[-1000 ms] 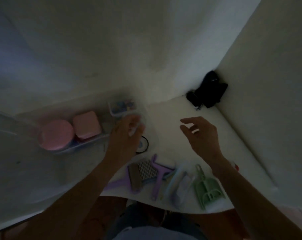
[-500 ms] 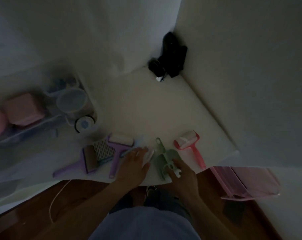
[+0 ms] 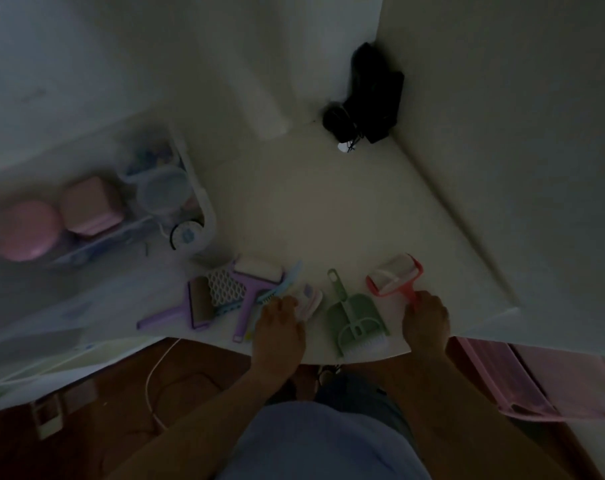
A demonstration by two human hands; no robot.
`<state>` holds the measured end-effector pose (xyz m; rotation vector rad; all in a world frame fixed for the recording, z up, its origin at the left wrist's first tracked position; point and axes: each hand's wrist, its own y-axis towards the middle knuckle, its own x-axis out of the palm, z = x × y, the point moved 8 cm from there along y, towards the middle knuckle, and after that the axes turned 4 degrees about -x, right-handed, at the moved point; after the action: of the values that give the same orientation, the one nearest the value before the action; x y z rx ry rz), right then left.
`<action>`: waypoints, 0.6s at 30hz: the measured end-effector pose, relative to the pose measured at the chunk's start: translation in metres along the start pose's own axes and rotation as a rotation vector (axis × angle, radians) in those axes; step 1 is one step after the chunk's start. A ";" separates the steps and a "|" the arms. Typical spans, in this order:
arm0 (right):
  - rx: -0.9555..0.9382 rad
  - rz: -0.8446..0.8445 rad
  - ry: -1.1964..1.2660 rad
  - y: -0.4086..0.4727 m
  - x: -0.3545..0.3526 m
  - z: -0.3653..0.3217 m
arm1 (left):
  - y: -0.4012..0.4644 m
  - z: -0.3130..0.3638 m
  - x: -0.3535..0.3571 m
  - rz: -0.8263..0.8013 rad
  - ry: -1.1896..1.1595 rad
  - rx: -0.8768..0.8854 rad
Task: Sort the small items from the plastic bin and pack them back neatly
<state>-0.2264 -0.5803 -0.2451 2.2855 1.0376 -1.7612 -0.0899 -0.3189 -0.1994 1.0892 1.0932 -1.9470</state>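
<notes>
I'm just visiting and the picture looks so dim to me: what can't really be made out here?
- Small item under the left hand: head view, fingers cover it; its kind is unclear.
- Red roller handle: the right hand hides its end.
- Clear plastic bin contents: blurred and dark.
- Pink tray: cut off by the right edge.
- Black object in the corner: too dark to identify.

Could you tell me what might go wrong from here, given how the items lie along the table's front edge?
The green dustpan set has its white brush end at the table edge; a nudge from either hand could tip it off. The right hand holds only the handle end of the red lint roller, so it may swing. The left hand works beside overlapping purple tools, which could snag.
</notes>
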 end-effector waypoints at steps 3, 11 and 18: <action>-0.057 0.047 0.208 -0.006 -0.016 -0.027 | 0.003 -0.044 -0.015 0.088 -0.051 -0.092; -0.126 -0.185 0.576 -0.070 0.024 -0.108 | -0.002 -0.050 -0.001 -0.022 -0.081 -0.044; -0.137 -0.279 0.620 -0.083 0.075 -0.128 | 0.014 -0.050 0.014 -0.014 0.113 0.014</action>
<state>-0.1571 -0.4254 -0.2400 2.7672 1.5731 -0.9910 -0.0677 -0.2830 -0.2320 1.2148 1.1516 -1.9257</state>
